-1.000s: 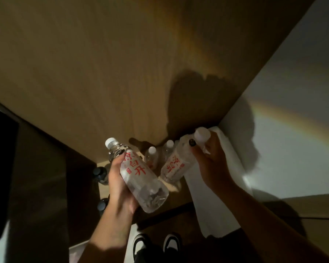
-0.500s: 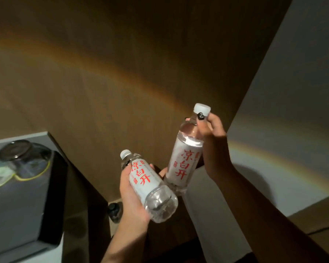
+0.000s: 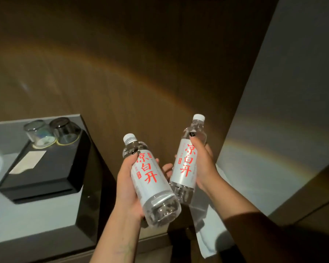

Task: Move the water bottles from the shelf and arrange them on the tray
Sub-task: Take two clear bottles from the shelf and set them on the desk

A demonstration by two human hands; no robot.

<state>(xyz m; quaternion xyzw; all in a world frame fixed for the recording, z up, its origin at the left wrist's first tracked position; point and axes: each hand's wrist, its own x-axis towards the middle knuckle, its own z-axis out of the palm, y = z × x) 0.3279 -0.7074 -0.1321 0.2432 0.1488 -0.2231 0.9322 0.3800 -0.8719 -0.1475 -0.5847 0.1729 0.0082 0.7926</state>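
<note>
2 clear water btls, white caps, red-lettered white labels: left bottle (image 3: 149,179), right bottle (image 3: 187,162), both tilted, held mid-air.

Two glasses (image 3: 51,133) stand at the back of the tray (image 3: 44,173) on the desk (image 3: 27,221), left of both held bottles (image 3: 150,179).

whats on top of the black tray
Two upturned glasses stand at the far end of the black tray, and a pale card lies nearer the middle. Nothing visible covers the rest.
</note>
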